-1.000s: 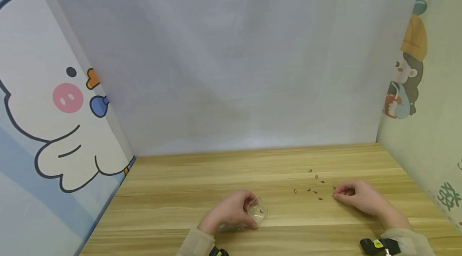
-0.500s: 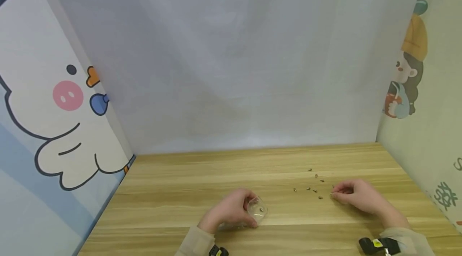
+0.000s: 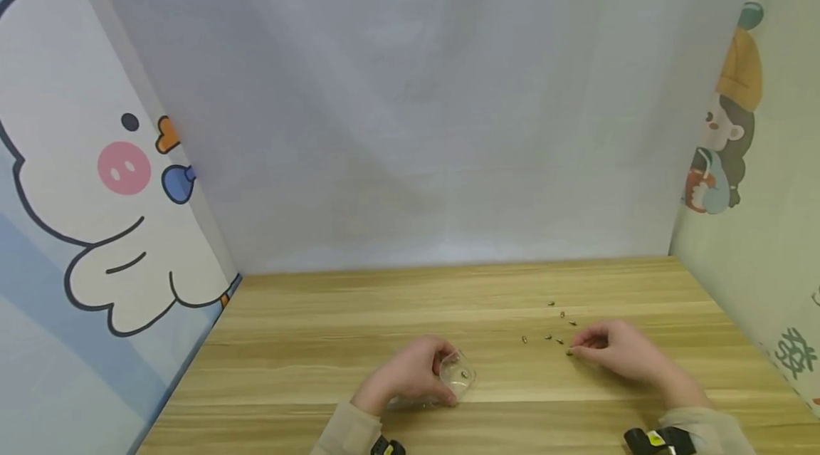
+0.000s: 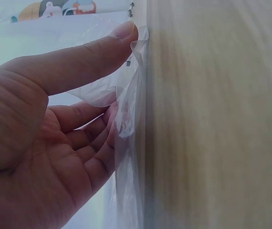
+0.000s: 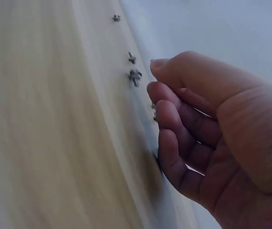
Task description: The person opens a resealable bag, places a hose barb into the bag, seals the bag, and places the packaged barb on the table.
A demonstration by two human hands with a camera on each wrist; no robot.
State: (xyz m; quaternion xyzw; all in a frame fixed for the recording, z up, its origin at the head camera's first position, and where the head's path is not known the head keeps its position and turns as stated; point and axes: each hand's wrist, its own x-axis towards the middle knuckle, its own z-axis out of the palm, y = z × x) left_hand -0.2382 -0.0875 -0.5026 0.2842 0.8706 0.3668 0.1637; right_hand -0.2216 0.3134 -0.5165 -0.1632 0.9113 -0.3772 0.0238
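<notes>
My left hand (image 3: pixel 419 373) grips a thin clear plastic bag (image 4: pixel 129 124) between thumb and fingers, low over the wooden table. Its mouth faces right, and a small metal piece (image 3: pixel 464 374) shows through the clear plastic. My right hand (image 3: pixel 618 352) has its fingers loosely bent, thumb and index tips slightly apart. In the head view those tips are right at a small metal screw (image 3: pixel 569 352). From the right wrist, this screw (image 5: pixel 135 76) has a short shaft and a wider collar, and nothing shows between the fingertips.
Several more small screws (image 3: pixel 548 337) lie scattered on the wooden table (image 3: pixel 307 327), left of and beyond my right hand. A grey-white curtain (image 3: pixel 410 120) hangs behind the table. Printed cartoon panels (image 3: pixel 122 227) flank both sides.
My right hand has moved left along the table, bringing its fingertips to the nearest screw. My left hand stays in place with the plastic bag.
</notes>
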